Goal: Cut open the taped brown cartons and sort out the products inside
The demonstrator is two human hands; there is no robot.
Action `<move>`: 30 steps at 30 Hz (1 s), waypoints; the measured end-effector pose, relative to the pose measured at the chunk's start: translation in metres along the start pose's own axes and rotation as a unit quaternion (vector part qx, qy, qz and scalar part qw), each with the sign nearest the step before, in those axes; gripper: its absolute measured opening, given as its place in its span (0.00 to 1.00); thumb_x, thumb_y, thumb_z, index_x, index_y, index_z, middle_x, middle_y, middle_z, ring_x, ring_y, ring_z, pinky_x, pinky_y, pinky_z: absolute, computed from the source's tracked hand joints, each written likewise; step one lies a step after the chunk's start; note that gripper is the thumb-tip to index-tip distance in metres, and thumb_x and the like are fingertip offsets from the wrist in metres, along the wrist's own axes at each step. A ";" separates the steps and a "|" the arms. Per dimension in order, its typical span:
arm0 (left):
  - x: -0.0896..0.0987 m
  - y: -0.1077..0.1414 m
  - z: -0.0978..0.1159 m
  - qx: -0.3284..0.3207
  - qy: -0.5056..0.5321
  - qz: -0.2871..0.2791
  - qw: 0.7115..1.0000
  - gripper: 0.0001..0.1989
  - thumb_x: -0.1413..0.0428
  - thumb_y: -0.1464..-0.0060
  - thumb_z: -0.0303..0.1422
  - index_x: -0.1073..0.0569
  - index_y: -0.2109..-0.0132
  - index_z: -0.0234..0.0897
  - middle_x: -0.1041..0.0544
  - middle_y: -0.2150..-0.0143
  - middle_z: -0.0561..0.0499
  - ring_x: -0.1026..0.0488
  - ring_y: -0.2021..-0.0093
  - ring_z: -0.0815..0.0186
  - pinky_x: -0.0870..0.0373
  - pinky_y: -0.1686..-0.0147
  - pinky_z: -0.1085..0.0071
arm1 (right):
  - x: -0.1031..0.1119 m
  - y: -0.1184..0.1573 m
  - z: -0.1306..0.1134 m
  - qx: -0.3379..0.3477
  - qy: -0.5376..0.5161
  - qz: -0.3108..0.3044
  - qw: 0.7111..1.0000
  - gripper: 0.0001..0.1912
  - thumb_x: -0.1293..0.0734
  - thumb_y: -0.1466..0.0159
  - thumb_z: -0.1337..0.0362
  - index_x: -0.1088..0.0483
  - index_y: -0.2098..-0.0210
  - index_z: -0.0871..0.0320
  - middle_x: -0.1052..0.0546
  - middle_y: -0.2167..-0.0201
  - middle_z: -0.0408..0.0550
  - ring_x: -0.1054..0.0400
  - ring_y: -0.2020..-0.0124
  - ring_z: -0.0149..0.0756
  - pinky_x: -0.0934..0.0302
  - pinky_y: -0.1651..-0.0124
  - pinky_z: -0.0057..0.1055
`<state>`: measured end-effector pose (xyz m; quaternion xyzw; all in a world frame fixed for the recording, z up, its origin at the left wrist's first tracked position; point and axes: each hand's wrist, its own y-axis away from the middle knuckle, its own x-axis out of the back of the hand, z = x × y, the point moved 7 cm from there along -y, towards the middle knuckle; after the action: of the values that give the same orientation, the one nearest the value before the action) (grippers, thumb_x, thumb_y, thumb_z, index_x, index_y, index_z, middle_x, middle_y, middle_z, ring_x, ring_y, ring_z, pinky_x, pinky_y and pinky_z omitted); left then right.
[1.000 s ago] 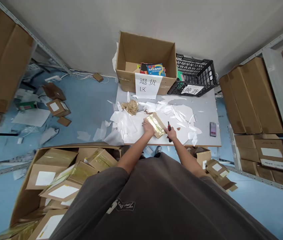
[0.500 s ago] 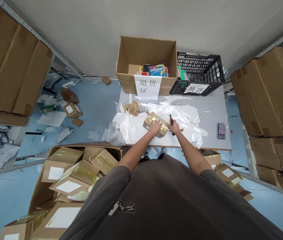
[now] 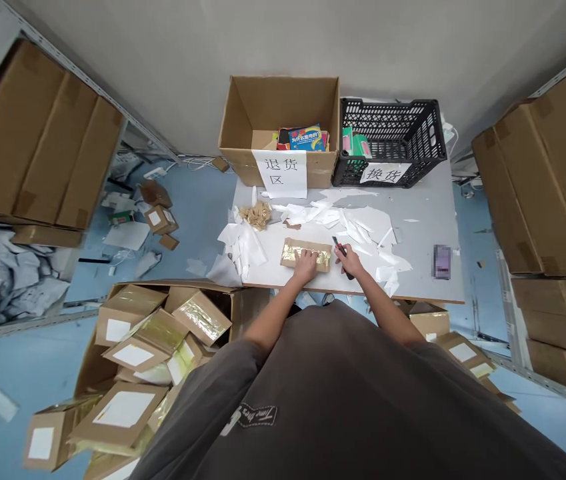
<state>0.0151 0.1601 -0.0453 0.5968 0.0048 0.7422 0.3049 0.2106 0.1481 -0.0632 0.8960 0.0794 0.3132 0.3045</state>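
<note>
A small cardboard box (image 3: 289, 253) bound with shiny yellowish tape lies on the table, its long side roughly parallel to the table's front edge. My left hand (image 3: 305, 267) presses down on its top and holds it, fingers pointing away from me. Just right of the box, my right hand (image 3: 350, 261) is closed around a red and black utility knife (image 3: 342, 249). The knife points up and left, away from my body, and looks apart from the box. Torn white paper (image 3: 363, 227) and a crumpled brown paper wad (image 3: 257, 215) lie beyond the box.
At the back of the table (image 3: 425, 227) stand a large open carton (image 3: 240, 160) with books and a black plastic crate (image 3: 415, 157). A pixelated phone-like object (image 3: 441, 262) lies on the right. Taped parcels (image 3: 135, 353) fill a big carton at lower left. Shelves with boxes (image 3: 527, 180) flank both sides.
The small box has turned from slanted to nearly parallel with the table edge. My right hand, holding the knife, has come away from the box's right end. The view has shifted slightly.
</note>
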 end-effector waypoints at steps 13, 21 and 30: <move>-0.008 -0.010 0.007 0.050 0.024 -0.059 0.997 0.34 0.26 0.53 0.25 0.28 0.40 0.34 0.50 0.16 0.30 0.55 0.16 0.39 0.40 0.23 0.48 | 0.011 -0.010 0.020 0.146 0.194 -0.106 0.964 0.16 0.41 0.20 0.52 0.25 0.44 0.49 0.15 0.56 0.49 0.20 0.53 0.49 0.38 0.39 0.43; -0.005 -0.018 0.004 0.072 0.037 -0.054 0.995 0.37 0.22 0.59 0.26 0.26 0.43 0.34 0.47 0.17 0.29 0.52 0.17 0.38 0.40 0.22 0.52 | -0.009 -0.016 0.020 0.139 0.231 -0.126 0.955 0.22 0.43 0.19 0.50 0.24 0.38 0.51 0.16 0.46 0.57 0.23 0.45 0.55 0.34 0.46 0.41; -0.010 -0.016 0.014 0.118 0.043 -0.032 0.992 0.40 0.18 0.62 0.30 0.26 0.43 0.35 0.44 0.19 0.29 0.48 0.18 0.37 0.31 0.28 0.53 | 0.014 -0.021 0.021 0.132 0.266 -0.152 0.943 0.21 0.43 0.20 0.51 0.24 0.39 0.51 0.18 0.42 0.58 0.23 0.46 0.55 0.33 0.51 0.39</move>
<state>0.0352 0.1635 -0.0557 0.5959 0.1247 0.7511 0.2554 0.2355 0.1591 -0.0809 0.7893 0.3337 0.4768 0.1958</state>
